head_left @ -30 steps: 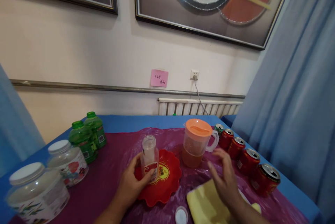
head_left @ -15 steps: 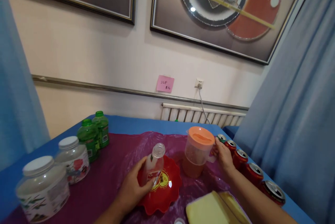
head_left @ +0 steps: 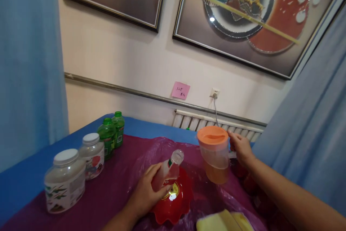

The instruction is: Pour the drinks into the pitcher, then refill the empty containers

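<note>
My left hand (head_left: 147,191) is wrapped round a clear glass bottle (head_left: 169,169) with a red label. The bottle has no cap and leans to the right above a red scalloped plate (head_left: 174,209). On the right, my right hand (head_left: 240,148) grips the handle of a clear plastic pitcher (head_left: 216,159) with an orange lid. Amber liquid fills its lower part, and the pitcher tilts slightly toward the bottle. A gap separates the pitcher from the bottle's mouth.
Two white-lidded jars (head_left: 65,184) and two green bottles (head_left: 106,137) line the left side. A folded yellow cloth (head_left: 224,222) lies at the front. Dark red cans sit in shadow under my right forearm. Purple plastic sheeting (head_left: 108,195) covers part of the blue table.
My right hand has raised the pitcher, and it now tilts slightly left. The bottle in my left hand leans more to the right. The whole view has shifted.
</note>
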Available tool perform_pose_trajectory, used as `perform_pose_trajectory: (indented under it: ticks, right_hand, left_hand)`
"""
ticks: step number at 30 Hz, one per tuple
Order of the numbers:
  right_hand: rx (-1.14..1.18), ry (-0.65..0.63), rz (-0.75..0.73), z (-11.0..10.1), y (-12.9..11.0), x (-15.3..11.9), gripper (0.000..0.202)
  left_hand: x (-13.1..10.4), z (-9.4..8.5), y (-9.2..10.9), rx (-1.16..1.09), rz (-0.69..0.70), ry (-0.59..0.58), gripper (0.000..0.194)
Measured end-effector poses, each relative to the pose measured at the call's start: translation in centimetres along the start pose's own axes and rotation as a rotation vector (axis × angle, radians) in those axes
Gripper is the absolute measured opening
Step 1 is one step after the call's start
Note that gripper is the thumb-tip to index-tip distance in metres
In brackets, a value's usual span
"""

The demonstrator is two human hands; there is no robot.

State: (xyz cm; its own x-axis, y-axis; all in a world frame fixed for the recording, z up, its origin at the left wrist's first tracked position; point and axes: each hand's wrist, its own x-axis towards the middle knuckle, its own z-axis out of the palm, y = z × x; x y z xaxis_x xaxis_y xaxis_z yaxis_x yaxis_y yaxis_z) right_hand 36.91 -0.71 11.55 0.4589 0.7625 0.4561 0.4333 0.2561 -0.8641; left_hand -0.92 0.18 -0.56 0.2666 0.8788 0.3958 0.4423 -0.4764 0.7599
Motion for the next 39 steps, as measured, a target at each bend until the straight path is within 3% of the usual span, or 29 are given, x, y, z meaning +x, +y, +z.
perform_pose_trajectory:
  ticks: [7, 12, 29, 39]
  right_hand:
    - [-0.023, -0.125, -0.013, -0.1, -6.2, 1.7, 0.063]
    - [-0.094, -0.209, -0.056, 0.5, -8.7, 2.0, 0.065]
    - [-0.319, -0.372, -0.246, 2.0, -12.6, 2.1, 0.066]
    - [-0.362, -0.395, -0.277, 2.6, -12.7, 2.3, 0.065]
  left_hand:
    - [-0.4, 0.3, -0.3, -0.017, 0.0, -0.017, 0.065]
    - [-0.4, 0.2, -0.2, 0.027, -0.007, 0.022, 0.066]
    - [-0.7, 0.4, -0.1, 0.088, -0.027, 0.0, 0.071]
    - [-0.7, 0.2, 0.5, 0.076, -0.044, -0.03, 0.07]
